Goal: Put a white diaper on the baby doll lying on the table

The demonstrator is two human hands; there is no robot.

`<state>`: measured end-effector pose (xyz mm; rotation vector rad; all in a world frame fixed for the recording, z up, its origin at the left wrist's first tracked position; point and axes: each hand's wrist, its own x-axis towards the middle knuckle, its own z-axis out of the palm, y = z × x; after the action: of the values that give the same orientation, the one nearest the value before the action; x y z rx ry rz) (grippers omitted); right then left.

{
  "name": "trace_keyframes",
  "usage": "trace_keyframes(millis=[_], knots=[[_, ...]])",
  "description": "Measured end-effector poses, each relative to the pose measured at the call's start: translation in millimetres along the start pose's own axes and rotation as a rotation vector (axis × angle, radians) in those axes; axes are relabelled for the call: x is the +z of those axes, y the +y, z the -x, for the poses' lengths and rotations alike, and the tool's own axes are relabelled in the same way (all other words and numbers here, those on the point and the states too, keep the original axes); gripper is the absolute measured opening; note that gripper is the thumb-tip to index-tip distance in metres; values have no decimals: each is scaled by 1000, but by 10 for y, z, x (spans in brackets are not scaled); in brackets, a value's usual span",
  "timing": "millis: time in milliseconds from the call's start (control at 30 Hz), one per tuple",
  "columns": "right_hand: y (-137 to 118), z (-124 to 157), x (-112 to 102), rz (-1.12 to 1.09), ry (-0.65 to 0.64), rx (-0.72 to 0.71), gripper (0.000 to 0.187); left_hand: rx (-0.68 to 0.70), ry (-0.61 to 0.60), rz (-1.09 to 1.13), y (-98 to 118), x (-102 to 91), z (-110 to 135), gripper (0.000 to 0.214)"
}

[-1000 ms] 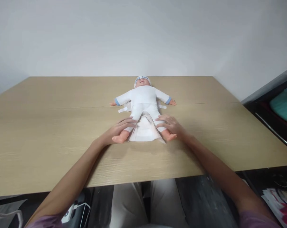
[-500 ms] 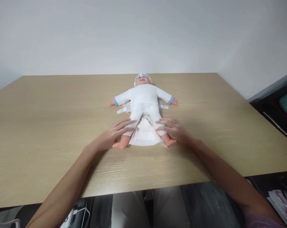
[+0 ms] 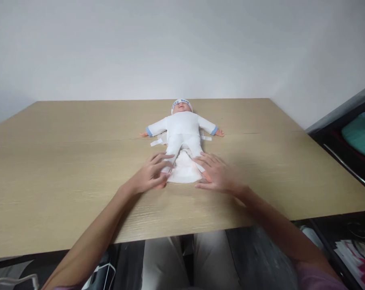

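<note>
A baby doll (image 3: 183, 123) in a white outfit with blue cuffs lies on its back, head toward the wall, arms spread. Beneath its hips and legs is an unfolded white diaper (image 3: 185, 171); two tabs stick out beside the waist, and its front part lies flat between the legs. My left hand (image 3: 152, 173) rests over the doll's lower leg on the left, fingers apart and slightly bent, mostly hiding that foot. Across the other lower leg lies my right hand (image 3: 215, 172), fingers spread, slightly blurred, covering the other foot.
The wooden tabletop (image 3: 79, 173) reaches back to a pale wall (image 3: 158, 48). To the right stands a black shelf or case holding a teal cloth (image 3: 362, 135). Below the front edge are papers (image 3: 348, 257) at right and my legs (image 3: 167, 262).
My right hand has moved inward over the doll's foot, which was visible before. My left hand has slid down slightly and covers its foot more. The view has shifted a little.
</note>
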<state>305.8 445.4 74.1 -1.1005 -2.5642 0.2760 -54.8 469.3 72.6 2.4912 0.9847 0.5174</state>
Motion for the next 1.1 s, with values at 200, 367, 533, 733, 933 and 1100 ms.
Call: trace_keyframes(millis=[200, 367, 533, 733, 933, 1100], knots=[[-251, -74, 89, 186, 22, 37, 45, -91, 54, -181, 247, 201, -25, 66], [-27, -206, 10, 99, 58, 70, 33, -126, 138, -116, 266, 201, -86, 26], [352, -541, -133, -196, 230, 104, 36, -191, 336, 96, 57, -57, -532, 38], [639, -1269, -313, -466, 373, 339, 27, -387, 491, 510, -334, -338, -1299, 31], [955, -1779, -161, -704, 198, 525, 40, -564, 471, 815, -724, -232, -1753, 38], [1015, -1728, 41, -910, 176, 617, 40, -573, 403, 1035, -771, -104, -1712, 46]])
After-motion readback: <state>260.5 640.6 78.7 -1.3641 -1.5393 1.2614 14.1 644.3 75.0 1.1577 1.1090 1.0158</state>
